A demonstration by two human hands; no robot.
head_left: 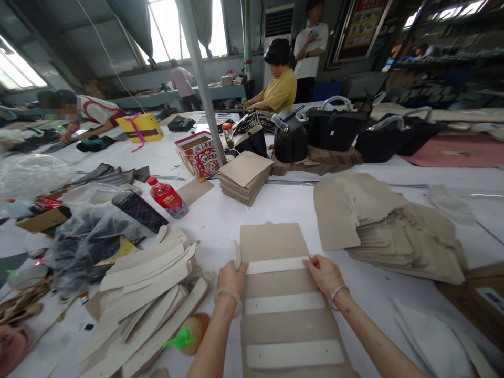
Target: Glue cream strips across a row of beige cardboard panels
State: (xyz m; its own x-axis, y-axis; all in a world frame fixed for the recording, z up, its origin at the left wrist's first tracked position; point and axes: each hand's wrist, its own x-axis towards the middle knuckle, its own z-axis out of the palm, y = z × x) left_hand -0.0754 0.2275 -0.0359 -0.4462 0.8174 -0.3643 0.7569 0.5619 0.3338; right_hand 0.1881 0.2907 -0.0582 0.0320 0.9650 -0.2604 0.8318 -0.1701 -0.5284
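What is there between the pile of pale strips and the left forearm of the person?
In the head view, a small orange-brown container with a green top sits between the pile of pale strips and the left forearm.

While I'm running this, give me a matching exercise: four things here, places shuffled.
1. Farthest white strip on beige panel
2. Orange bottle with green nozzle
3. Red-capped plastic bottle
4. Yellow box with pink ribbon

A. Near the person leaning over the table
B. Beside the left forearm
C. Between the left hand and right hand
D. Between pale curved strips and the patterned red box

1-C; 2-B; 3-D; 4-A
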